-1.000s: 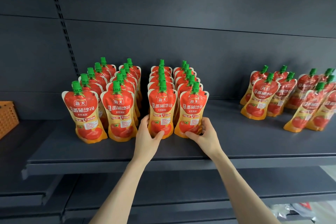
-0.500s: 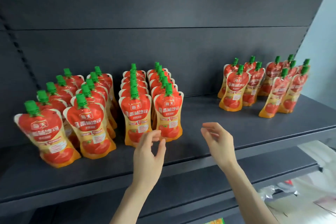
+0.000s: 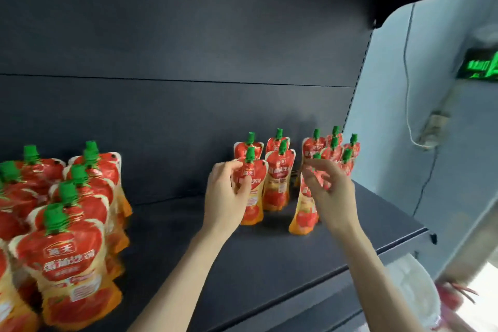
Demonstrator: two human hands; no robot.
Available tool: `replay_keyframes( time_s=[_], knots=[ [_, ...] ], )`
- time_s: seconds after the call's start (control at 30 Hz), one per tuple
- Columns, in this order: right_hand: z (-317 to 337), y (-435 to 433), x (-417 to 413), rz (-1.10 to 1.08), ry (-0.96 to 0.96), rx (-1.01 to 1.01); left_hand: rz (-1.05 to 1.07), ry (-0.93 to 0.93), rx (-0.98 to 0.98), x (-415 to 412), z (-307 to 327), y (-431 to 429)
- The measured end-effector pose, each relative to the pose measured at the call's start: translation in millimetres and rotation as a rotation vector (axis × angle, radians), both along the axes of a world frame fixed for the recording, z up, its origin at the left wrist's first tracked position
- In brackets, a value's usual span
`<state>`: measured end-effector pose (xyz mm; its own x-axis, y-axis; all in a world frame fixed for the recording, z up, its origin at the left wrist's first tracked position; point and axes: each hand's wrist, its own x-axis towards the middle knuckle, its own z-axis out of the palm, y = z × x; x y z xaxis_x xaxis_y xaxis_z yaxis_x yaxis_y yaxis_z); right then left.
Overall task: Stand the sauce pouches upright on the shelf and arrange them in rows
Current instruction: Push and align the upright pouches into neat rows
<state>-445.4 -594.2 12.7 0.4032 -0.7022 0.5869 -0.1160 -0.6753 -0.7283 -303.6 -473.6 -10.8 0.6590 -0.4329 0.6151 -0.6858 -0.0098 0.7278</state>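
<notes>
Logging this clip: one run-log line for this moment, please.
left hand grips front pouch | right hand grips tilted pouch | right group not yet in rows

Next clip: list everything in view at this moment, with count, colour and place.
left pouch group: at least seven, red-orange with green caps, upright in rows at the shelf's left; blurred, cut off by the frame
right pouch group: about ten, same colours, near the shelf's right end
shelf: one, dark grey, under all pouches
back panel: dark grey, behind the shelf
wall: pale blue, right of the shelving
lit sign: one, green, upper right; blurred
cable: one, white, on the wall
left hand: grips the right group's upright front pouch
right hand: grips a tilted pouch beside it
</notes>
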Motion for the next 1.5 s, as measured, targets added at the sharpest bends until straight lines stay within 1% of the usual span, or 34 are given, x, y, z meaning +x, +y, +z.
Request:
replay_keyframes(
  time_s=[0.1, 0.17, 0.23, 0.3, 0.37, 0.47, 0.57, 0.63, 0.73, 0.87, 0.93, 1.0, 1.1, 1.17, 1.2, 1.27, 1.33, 1.43, 1.5],
  knots=[
    [8, -44, 2, 0.011, 0.076, -0.106, 0.126, -0.035, 0.072, 12, 4, -45],
    [7, -67, 6, 0.045, 0.123, -0.100, 0.184, -0.008, 0.149, 19, 4, -68],
    [2, -84, 9, 0.095, 0.151, -0.046, 0.221, -0.001, 0.223, 23, 2, -82],
    [-4, -96, 12, 0.156, 0.178, -0.008, 0.233, -0.008, 0.219, 24, 0, -88],
    [-6, -102, 14, 0.206, 0.168, 0.005, 0.212, 0.004, 0.151, 20, 1, -88],
    [-3, -97, 24, 0.298, 0.114, 0.002, 0.201, 0.013, 0.065, 16, 2, -76],
    [3, -80, 48, 0.408, 0.108, 0.015, 0.279, 0.020, 0.022, 26, 6, -55],
    [5, -66, 70, 0.478, 0.098, 0.053, 0.344, 0.019, 0.033, 37, 10, -38],
    [2, -45, 109, 0.527, 0.061, 0.064, 0.434, 0.020, 0.064, 56, 11, -11],
    [-5, -22, 164, 0.533, 0.067, 0.018, 0.571, 0.003, 0.125, 86, 8, 14],
    [-9, -12, 186, 0.535, 0.073, 0.046, 0.613, 0.010, 0.163, 101, 3, 19],
    [-17, -4, 201, 0.543, 0.062, 0.102, 0.603, 0.050, 0.115, 112, -5, 22],
    [-36, 3, 209, 0.546, 0.016, 0.161, 0.526, 0.187, -0.094, 112, -21, 25],
    [-52, 4, 206, 0.563, -0.024, 0.271, 0.463, 0.276, -0.128, 108, -38, 27],
    [-62, 4, 203, 0.575, -0.013, 0.317, 0.416, 0.309, -0.131, 106, -50, 28],
    [-86, 5, 197, 0.599, 0.060, 0.359, 0.376, 0.364, -0.084, 104, -73, 32],
    [-105, 8, 194, 0.606, 0.124, 0.368, 0.418, 0.375, 0.023, 104, -92, 36],
    [-115, 7, 197, 0.552, 0.143, 0.325, 0.439, 0.376, 0.110, 109, -103, 40],
    [-113, 6, 202, 0.565, 0.116, 0.355, 0.439, 0.408, 0.125, 118, -100, 38]
  ],
)
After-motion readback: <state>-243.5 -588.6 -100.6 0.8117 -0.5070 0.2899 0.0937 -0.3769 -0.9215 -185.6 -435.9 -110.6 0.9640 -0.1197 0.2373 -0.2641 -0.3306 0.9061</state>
